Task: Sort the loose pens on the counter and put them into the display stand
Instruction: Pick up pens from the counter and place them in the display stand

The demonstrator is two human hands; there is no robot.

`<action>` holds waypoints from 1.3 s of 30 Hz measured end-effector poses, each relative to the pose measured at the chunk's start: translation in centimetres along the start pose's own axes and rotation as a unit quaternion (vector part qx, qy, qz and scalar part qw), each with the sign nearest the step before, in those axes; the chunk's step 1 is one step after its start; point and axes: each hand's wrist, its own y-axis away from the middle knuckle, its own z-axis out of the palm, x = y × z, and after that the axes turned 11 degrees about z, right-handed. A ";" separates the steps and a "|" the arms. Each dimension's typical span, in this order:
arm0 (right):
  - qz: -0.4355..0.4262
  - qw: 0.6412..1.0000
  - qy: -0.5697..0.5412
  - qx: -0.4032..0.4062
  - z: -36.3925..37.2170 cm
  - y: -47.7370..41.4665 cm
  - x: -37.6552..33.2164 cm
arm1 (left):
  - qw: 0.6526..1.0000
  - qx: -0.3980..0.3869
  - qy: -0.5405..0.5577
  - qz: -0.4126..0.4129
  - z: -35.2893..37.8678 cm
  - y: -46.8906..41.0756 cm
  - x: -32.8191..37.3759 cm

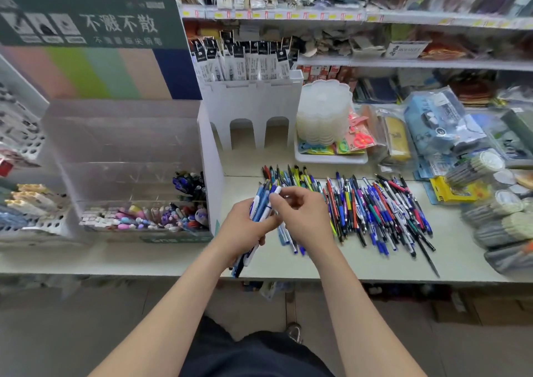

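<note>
Pens (375, 206) lie loose in one broad pile on the pale counter (360, 264), at 3 o'clock from the hands, in blue, red, black, green and yellow, too many to count. A second group, a bundle (259, 203) of blue-and-white pens, stands tilted in the left hand (245, 229), whose fingers are curled round it. The right hand (302, 218) meets it from 3 o'clock, thumb and fingers pinching the bundle's upper end.

At 9 o'clock from the hands stands one clear tiered display stand (129, 160). Its front row holds pens with pastel tops, and a compartment at the right of the next tier holds dark blue pens. At 12 o'clock a white holder (251, 108) with three arched openings carries packaged refills upright in its top. At 1 o'clock a stack of translucent scalloped trays (323, 108) sits in a white tray (331, 159) with packs of scissors.

The room is a stationery shop: two shelves (403, 17) of packaged goods run behind the counter, with a grey floor below.
</note>
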 end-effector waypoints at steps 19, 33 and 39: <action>-0.034 0.975 -0.205 0.083 21.2 7.2 -7.1 | 0.969 0.054 0.240 0.028 -22.5 0.9 -3.7; -0.008 0.993 -0.109 0.037 23.1 5.3 -11.3 | 0.991 -0.047 0.104 0.072 -26.5 1.2 -2.1; 0.089 0.966 -0.231 -0.072 23.0 3.0 -12.4 | 0.991 -0.023 0.102 0.082 -27.3 0.2 -1.4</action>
